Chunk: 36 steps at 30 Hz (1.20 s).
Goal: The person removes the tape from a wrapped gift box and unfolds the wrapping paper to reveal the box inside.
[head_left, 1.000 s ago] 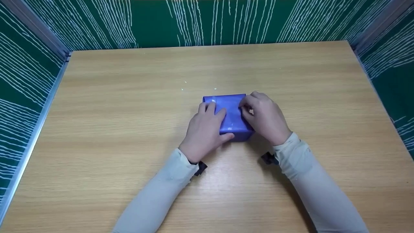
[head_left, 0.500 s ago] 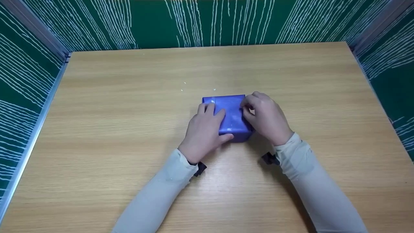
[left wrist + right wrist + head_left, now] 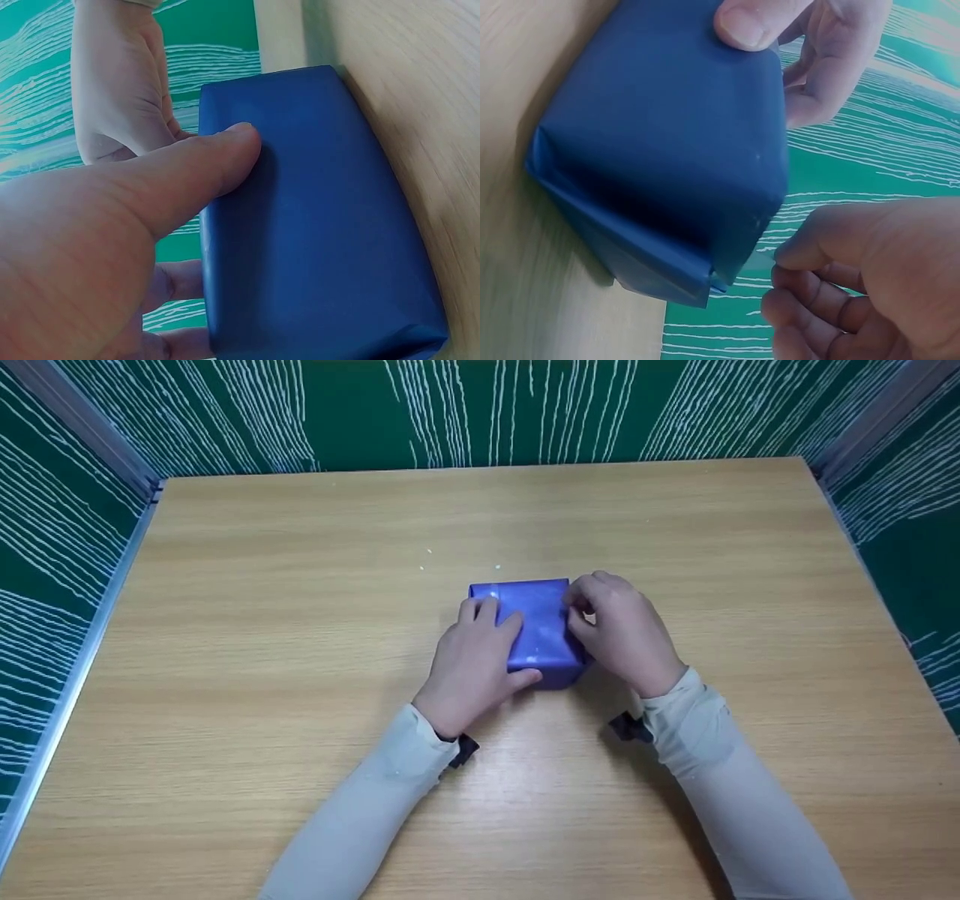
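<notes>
A small box wrapped in glossy blue paper (image 3: pixel 541 634) rests on the wooden table. My left hand (image 3: pixel 474 664) grips it, fingers spread over the top and thumb on the near side, as the left wrist view also shows. At the box's right end my right hand (image 3: pixel 622 631) pinches a thin, see-through strip (image 3: pixel 762 259), seemingly clear tape, between thumb and forefinger at the top edge. Below that, in the right wrist view, a folded paper flap (image 3: pixel 656 262) sticks out from the box's end, its fold standing loose.
Tiny white scraps (image 3: pixel 498 566) lie on the table (image 3: pixel 300 585) beyond the box. Green panels with white streaks (image 3: pixel 360 416) stand behind and at both sides. A metal rail (image 3: pixel 82 660) runs along the left edge.
My right hand has shifted slightly to the right, away from the top of the box toward its right edge. The left hand and the box stay in place.
</notes>
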{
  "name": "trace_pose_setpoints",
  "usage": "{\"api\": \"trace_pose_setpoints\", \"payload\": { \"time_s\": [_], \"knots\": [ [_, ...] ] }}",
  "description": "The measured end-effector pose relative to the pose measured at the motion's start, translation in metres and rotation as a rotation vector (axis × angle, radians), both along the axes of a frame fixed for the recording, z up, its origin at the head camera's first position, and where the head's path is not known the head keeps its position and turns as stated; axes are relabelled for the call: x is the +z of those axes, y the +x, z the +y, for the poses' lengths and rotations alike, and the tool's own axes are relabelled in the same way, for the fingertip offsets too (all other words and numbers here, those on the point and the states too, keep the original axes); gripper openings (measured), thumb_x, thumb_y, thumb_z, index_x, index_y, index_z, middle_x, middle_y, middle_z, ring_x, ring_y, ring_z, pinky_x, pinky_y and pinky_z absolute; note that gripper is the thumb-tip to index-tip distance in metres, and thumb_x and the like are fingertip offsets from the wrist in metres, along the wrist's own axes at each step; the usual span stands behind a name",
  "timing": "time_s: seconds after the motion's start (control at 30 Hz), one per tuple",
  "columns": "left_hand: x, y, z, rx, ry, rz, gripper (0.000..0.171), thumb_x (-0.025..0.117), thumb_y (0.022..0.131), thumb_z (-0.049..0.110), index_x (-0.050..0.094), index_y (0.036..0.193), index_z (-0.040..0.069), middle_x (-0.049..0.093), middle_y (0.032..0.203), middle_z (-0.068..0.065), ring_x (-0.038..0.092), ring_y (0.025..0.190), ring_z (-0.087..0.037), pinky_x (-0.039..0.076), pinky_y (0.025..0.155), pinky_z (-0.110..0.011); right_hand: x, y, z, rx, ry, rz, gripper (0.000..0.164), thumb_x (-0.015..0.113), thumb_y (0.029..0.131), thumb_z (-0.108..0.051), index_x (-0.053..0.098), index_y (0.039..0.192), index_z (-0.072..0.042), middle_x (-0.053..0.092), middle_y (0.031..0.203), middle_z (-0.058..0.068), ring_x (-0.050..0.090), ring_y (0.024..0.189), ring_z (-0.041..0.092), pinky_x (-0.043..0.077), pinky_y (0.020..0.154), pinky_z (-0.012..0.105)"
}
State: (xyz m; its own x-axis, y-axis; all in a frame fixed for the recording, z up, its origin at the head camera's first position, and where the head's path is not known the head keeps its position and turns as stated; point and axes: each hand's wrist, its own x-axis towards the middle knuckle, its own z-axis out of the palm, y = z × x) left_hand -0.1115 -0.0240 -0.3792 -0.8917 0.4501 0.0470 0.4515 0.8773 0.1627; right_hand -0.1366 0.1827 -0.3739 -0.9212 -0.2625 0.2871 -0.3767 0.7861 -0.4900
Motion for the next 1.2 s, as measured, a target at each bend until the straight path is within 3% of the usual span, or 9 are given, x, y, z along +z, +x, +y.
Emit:
{"api": "trace_pose_setpoints", "payload": {
  "time_s": [1.2],
  "knots": [
    [-0.0005, 0.0005, 0.0004, 0.003, 0.007, 0.03, 0.075, 0.074, 0.085, 0.065, 0.061, 0.139, 0.014, 0.055, 0.134, -0.016, 0.048, 0.124, -0.034, 0.059, 0.085, -0.04, 0.0072, 0.001, 0.0075, -0.039, 0.006, -0.052, 0.005, 0.065, 0.093, 0.0, 0.069, 0.094, -0.001, 0.06, 0.086, 0.01, 0.056, 0.079, 0.026, 0.046, 0.071, 0.039]
  ]
}}
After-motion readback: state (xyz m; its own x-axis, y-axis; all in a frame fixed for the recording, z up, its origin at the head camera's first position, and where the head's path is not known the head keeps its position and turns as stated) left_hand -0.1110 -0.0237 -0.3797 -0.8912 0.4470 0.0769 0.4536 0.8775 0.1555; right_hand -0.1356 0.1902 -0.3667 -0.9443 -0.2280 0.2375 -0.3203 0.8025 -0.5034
